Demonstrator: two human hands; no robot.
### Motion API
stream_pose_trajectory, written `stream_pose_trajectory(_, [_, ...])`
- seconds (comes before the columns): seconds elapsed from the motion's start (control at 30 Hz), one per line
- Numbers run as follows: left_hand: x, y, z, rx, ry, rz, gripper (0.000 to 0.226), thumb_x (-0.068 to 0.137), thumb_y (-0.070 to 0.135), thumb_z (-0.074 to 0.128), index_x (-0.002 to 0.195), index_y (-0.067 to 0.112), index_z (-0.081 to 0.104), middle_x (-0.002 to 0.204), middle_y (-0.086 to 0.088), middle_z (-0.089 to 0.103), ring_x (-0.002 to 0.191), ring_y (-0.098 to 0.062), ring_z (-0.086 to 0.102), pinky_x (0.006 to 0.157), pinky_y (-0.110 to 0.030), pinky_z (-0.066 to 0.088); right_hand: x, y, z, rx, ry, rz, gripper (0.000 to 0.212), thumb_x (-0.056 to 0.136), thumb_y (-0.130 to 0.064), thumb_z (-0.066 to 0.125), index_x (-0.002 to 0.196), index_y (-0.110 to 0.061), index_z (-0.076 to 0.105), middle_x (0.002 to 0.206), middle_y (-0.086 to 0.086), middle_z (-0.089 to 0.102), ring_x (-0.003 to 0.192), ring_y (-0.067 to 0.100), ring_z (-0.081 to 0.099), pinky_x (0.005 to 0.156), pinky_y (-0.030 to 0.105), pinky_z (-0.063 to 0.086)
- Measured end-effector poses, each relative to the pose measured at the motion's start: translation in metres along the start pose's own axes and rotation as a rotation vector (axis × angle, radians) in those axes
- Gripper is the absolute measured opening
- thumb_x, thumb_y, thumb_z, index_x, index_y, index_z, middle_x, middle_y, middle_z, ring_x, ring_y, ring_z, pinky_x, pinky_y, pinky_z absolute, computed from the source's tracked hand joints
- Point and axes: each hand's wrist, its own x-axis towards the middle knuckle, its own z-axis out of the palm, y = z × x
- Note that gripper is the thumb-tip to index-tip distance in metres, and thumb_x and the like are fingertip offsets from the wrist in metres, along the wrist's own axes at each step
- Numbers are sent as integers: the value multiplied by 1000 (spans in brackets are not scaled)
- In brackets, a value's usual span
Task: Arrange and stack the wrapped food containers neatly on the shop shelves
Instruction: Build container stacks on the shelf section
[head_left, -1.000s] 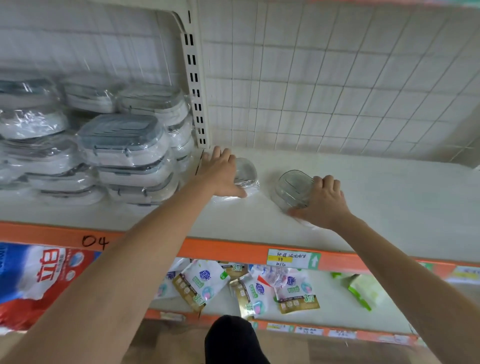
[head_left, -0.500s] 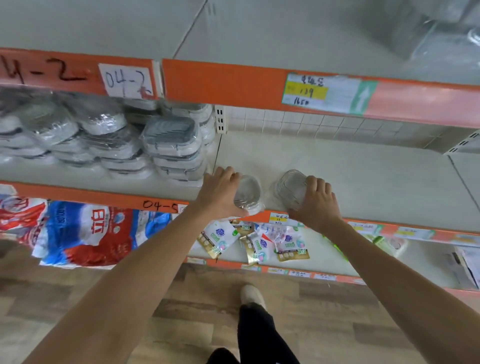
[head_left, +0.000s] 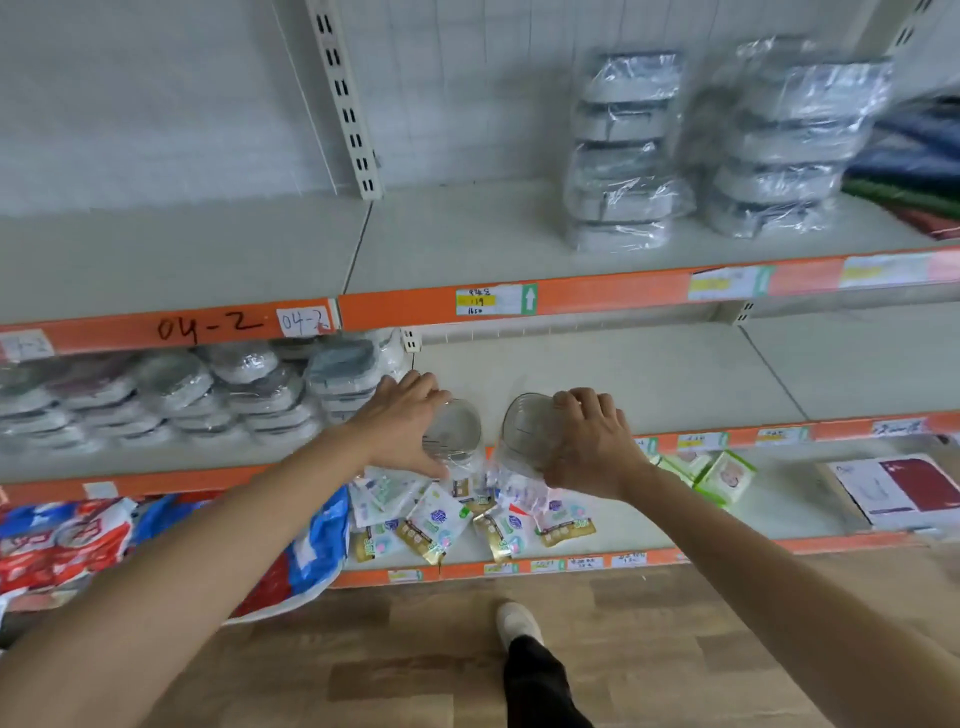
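My left hand (head_left: 400, 426) grips a small clear wrapped container (head_left: 454, 428) and my right hand (head_left: 592, 447) grips a second clear wrapped container (head_left: 530, 428). Both are held in front of the orange front edge of the middle shelf (head_left: 623, 374), off its surface. Left of them on that shelf lie piles of wrapped grey-lidded food containers (head_left: 208, 389). On the upper shelf (head_left: 467, 234) stand two tall stacks of wrapped containers, one stack (head_left: 623, 150) left of the other stack (head_left: 784, 145).
A slotted white upright (head_left: 348, 98) splits the upper shelf's back wall. The lower shelf holds small sachets (head_left: 467, 514), green boxes (head_left: 722, 473), a flat carton (head_left: 898, 488) and blue-red bags (head_left: 78, 540). My shoe (head_left: 517, 621) stands on the wooden floor.
Both hands have drawn the two clear containers back from the middle shelf to beyond its front edge. The view has pulled back and tilted up, so the upper shelf's stacks now show.
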Motion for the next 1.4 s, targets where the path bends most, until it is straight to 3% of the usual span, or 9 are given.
stream_pose_trajectory(0.2, [9, 25, -80, 131, 169, 42, 99, 65, 72, 64, 140, 15, 34, 137, -4, 33, 126, -22, 28, 102, -42, 25, -10, 9, -74, -33, 137, -16, 94, 60, -41, 78, 138, -14, 31, 135, 8, 30, 122, 29, 32, 101, 34, 28])
stream_pose_trajectory(0.4, [21, 17, -143, 158, 361, 14, 93, 63, 72, 65, 133, 16, 42, 124, -3, 41, 120, -21, 34, 98, -38, 30, 21, 14, -134, -37, 255, -40, 91, 56, -38, 81, 133, -13, 38, 128, 9, 32, 117, 30, 35, 93, 33, 29])
stream_pose_trajectory(0.6, [53, -8, -200, 26, 457, -112, 97, 64, 69, 68, 140, 19, 33, 133, -1, 39, 125, -20, 33, 101, -39, 28, 78, 30, -196, 34, 298, -26, 89, 62, -35, 81, 134, -10, 36, 126, 12, 32, 120, 31, 34, 98, 34, 31])
stream_pose_trajectory(0.73, [75, -20, -219, -182, 524, -191, 89, 64, 66, 72, 133, 21, 38, 126, 1, 42, 120, -20, 37, 99, -41, 33, 119, 49, -241, 19, 333, -18, 87, 66, -34, 80, 134, -8, 32, 129, 11, 34, 121, 31, 33, 98, 39, 31])
stream_pose_trajectory(1.0, [121, -22, -242, -387, 587, -252, 81, 66, 58, 76, 132, 27, 43, 121, 5, 45, 122, -16, 35, 98, -36, 28, 187, 92, -277, -33, 129, -64, 89, 71, -32, 78, 142, -15, 28, 140, 6, 30, 132, 28, 25, 108, 47, 29])
stream_pose_trajectory(1.13, [143, -15, -258, -463, 627, -256, 82, 66, 57, 77, 134, 28, 43, 125, 4, 44, 124, -16, 35, 103, -37, 29, 203, 104, -268, -66, -31, -152, 92, 76, -33, 75, 148, -16, 21, 148, 6, 25, 137, 25, 21, 112, 39, 24])
stream_pose_trajectory(1.4, [186, 11, -288, -431, 549, -148, 86, 66, 60, 76, 139, 28, 41, 116, 8, 34, 122, -13, 33, 103, -32, 25, 203, 118, -283, 56, -90, -211, 97, 81, -39, 71, 151, -15, 10, 157, -1, 11, 144, 16, 13, 112, 25, 14])
